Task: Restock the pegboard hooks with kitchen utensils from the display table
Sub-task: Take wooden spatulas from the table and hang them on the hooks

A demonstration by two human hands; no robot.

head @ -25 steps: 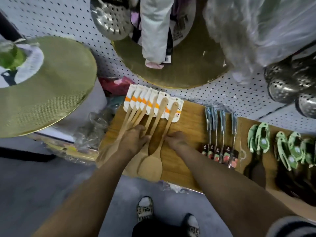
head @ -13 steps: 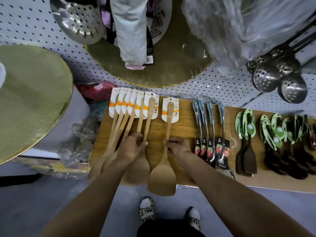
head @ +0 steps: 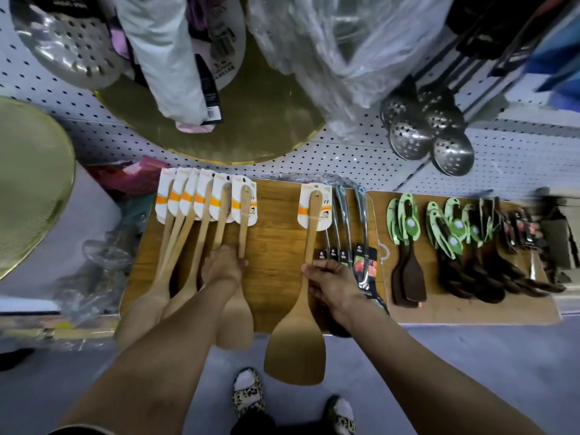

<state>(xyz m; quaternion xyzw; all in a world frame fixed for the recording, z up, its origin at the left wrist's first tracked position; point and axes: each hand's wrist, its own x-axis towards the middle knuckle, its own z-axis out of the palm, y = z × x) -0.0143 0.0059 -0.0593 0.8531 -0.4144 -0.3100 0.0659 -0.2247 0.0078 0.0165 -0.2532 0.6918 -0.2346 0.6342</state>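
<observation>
The wooden spatula (head: 306,277) now lies well apart from the fanned row of wooden spatulas (head: 201,227); a second ago it was the rightmost of that row. The right hand (head: 329,282) grips its handle near the middle, with its blade overhanging the near edge of the display table (head: 276,233). The left hand (head: 223,265) rests on the row's handles, its fingers hidden, so I cannot tell whether it grips. One spatula seems singled out for lifting to the pegboard (head: 361,155) beyond.
</observation>
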